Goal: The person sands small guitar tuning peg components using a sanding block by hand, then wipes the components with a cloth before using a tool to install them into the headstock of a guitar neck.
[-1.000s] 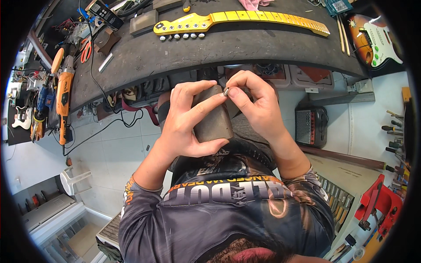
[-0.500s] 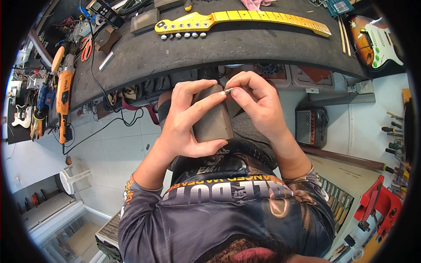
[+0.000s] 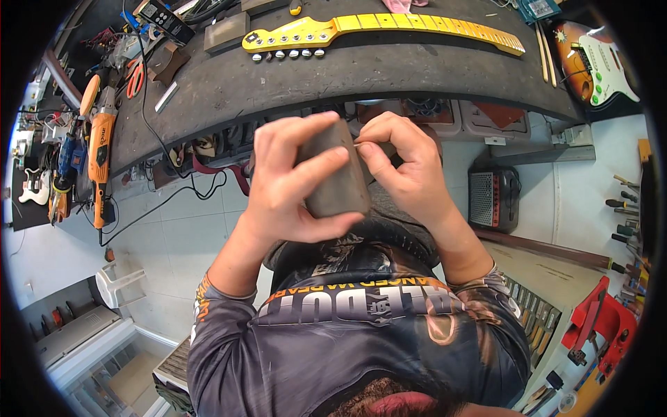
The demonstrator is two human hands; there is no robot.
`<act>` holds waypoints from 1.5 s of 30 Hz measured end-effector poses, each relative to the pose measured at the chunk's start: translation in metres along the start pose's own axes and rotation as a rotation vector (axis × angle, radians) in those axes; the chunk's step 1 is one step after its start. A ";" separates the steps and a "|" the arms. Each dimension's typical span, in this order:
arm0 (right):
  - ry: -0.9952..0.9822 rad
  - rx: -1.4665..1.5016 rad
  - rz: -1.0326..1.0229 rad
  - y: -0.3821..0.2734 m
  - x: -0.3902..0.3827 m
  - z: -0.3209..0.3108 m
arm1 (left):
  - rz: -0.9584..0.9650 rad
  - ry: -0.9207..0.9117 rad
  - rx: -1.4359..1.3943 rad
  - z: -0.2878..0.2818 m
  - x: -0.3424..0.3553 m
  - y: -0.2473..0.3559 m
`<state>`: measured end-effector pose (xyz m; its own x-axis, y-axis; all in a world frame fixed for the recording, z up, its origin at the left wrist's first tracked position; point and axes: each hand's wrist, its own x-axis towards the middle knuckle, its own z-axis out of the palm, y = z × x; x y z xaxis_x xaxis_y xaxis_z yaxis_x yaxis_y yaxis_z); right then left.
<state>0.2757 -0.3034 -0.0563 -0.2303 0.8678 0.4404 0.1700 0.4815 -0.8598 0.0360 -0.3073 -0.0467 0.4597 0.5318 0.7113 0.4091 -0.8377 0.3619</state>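
Observation:
In my left hand (image 3: 281,170) is a grey-brown rectangular block (image 3: 337,184) that looks like a sharpening stone. The thumb lies along its near end and the fingers spread across its upper face. My right hand (image 3: 406,163) is closed beside the block's right edge. A small thin metal piece (image 3: 358,144) is pinched between its thumb and forefinger; its tip points at the block, and I cannot tell whether they touch. Beyond both hands, a yellow guitar neck (image 3: 424,23) with tuning pegs lies on the dark workbench (image 3: 278,87).
An orange power tool (image 3: 101,142) and red-handled scissors (image 3: 135,78) are at the left. A sunburst guitar body (image 3: 580,69) lies on the far right of the bench. Below it stand a small amplifier (image 3: 493,198) and a red clamp-like tool (image 3: 601,320). A black cable (image 3: 163,215) hangs down left.
My left forefinger has drawn back from the small metal piece onto the block. The block has tilted slightly. My right hand keeps its pinch and has shifted a little left.

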 end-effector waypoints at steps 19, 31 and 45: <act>-0.044 0.032 0.022 -0.002 -0.002 0.000 | -0.015 0.034 0.081 -0.002 0.003 0.004; -0.094 0.053 0.011 -0.001 -0.001 -0.004 | -0.035 0.035 0.066 0.000 0.000 -0.007; -0.095 0.094 0.048 -0.002 -0.002 0.001 | -0.027 0.081 0.103 -0.003 -0.004 -0.013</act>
<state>0.2746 -0.3060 -0.0551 -0.3144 0.8719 0.3753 0.0936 0.4219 -0.9018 0.0265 -0.2991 -0.0522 0.3840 0.5389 0.7498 0.5012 -0.8036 0.3209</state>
